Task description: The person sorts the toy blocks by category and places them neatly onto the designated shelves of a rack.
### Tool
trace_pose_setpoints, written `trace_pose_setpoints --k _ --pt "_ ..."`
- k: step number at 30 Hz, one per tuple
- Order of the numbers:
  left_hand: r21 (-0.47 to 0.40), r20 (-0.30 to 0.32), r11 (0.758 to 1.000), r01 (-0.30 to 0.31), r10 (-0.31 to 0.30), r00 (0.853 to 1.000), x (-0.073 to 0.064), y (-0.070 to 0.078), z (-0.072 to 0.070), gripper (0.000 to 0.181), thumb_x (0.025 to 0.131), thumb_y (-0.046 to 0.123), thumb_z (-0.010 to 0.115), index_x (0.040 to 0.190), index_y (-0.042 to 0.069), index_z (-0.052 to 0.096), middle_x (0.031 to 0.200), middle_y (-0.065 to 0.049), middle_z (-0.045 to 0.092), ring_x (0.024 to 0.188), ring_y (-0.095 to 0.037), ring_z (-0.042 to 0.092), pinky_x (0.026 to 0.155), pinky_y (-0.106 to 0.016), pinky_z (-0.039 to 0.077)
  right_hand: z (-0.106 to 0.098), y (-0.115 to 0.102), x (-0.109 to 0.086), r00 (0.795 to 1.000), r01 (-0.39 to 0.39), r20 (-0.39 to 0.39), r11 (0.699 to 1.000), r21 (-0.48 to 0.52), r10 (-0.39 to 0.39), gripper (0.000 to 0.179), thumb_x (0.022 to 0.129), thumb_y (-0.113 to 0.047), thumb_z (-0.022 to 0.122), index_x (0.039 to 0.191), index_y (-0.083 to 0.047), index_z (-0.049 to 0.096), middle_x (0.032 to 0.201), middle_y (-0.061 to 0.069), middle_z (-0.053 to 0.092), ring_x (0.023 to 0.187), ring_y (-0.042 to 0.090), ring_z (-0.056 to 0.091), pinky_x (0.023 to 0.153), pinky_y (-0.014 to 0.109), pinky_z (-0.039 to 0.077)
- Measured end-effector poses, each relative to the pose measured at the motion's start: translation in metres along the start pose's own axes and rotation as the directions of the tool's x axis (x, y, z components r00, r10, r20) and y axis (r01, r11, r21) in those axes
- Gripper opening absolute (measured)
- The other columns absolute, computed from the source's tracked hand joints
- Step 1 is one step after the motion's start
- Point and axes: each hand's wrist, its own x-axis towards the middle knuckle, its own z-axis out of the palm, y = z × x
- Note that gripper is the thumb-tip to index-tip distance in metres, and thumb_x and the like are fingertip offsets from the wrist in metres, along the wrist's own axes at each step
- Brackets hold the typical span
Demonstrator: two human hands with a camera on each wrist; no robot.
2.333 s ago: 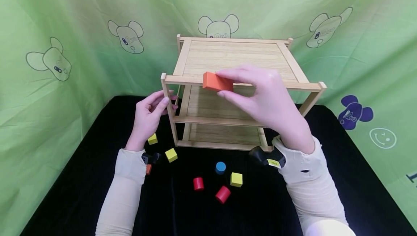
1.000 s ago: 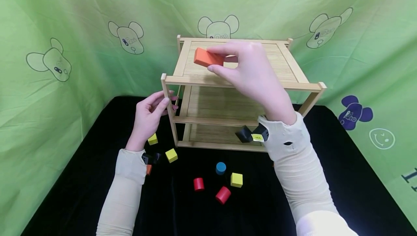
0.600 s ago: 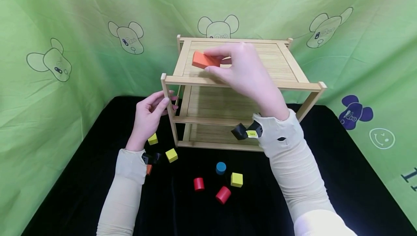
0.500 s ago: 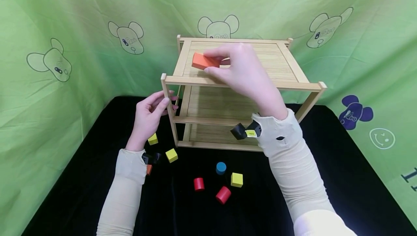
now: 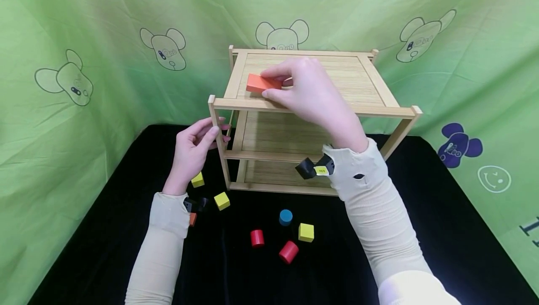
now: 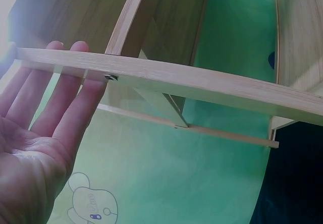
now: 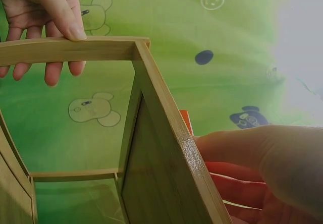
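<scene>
A three-tier wooden shelf (image 5: 358, 73) stands at the middle of the head view. My left hand (image 5: 181, 162) grips its front left post (image 5: 213, 108), thumb in front and fingers behind; the left wrist view shows those fingers (image 6: 65, 103) crossing behind the wooden bar. Between thumb and fingers, my right hand (image 5: 311, 87) pinches an orange rectangular block (image 5: 255, 83), low over the left front part of the top board. In the right wrist view the shelf's edge hides most of the orange block (image 7: 186, 120).
On the black cloth (image 5: 337, 267) before the shelf lie yellow cubes (image 5: 306, 232), red cylinders (image 5: 257, 238) and a blue cylinder (image 5: 285, 217). Another orange block (image 5: 192, 219) shows partly beside the left sleeve. A green curtain (image 5: 118, 10) surrounds the table.
My right hand has carried the orange block from the front rail up over the top board, then slightly left and down toward its surface. The left hand has stayed on the post.
</scene>
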Motion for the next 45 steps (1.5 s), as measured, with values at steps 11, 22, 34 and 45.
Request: trace_pose_setpoints --k 11,22,34,45 --pt "-0.034 -0.002 0.999 0.008 -0.008 1.0 0.0 0.0 0.001 0.029 0.106 0.011 0.058 0.13 -0.003 0.065 0.113 -0.022 0.071 0.088 -0.034 0.073 0.08 -0.043 0.061 0.0 0.0 0.002 0.998 -0.035 0.05 0.999 -0.031 0.036 0.034 0.092 -0.014 0.077 0.124 -0.005 0.074 0.116 0.008 0.073 0.103 0.019 0.067 0.095 0.033 0.052" --pt "-0.036 -0.002 0.999 0.024 -0.024 1.0 -0.001 0.0 0.001 0.029 0.106 0.011 0.058 0.13 -0.004 0.065 0.113 -0.023 0.071 0.089 -0.037 0.073 0.081 -0.043 0.061 0.001 0.001 0.002 0.996 -0.05 0.066 0.998 -0.031 0.052 0.035 0.092 -0.014 0.076 0.126 -0.005 0.073 0.113 0.008 0.073 0.099 0.018 0.068 0.091 0.032 0.052" --pt "-0.032 -0.002 0.999 0.02 -0.02 1.0 0.0 0.001 0.001 0.029 0.106 0.011 0.058 0.13 -0.002 0.066 0.113 -0.02 0.072 0.089 -0.032 0.073 0.081 -0.043 0.061 0.002 0.003 0.001 0.999 -0.023 0.041 0.999 -0.044 0.025 0.039 0.093 -0.02 0.074 0.129 -0.004 0.07 0.123 0.008 0.071 0.112 0.021 0.065 0.102 0.034 0.048" --pt "-0.031 -0.009 0.999 0.01 -0.01 1.0 -0.002 0.002 -0.001 0.029 0.106 0.012 0.058 0.129 -0.003 0.066 0.113 -0.019 0.072 0.088 -0.032 0.074 0.079 -0.042 0.061 -0.002 -0.005 -0.008 0.999 -0.026 -0.043 1.0 -0.012 0.026 0.045 0.096 -0.03 0.074 0.136 -0.01 0.066 0.135 0.002 0.065 0.124 0.023 0.06 0.105 0.032 0.046"
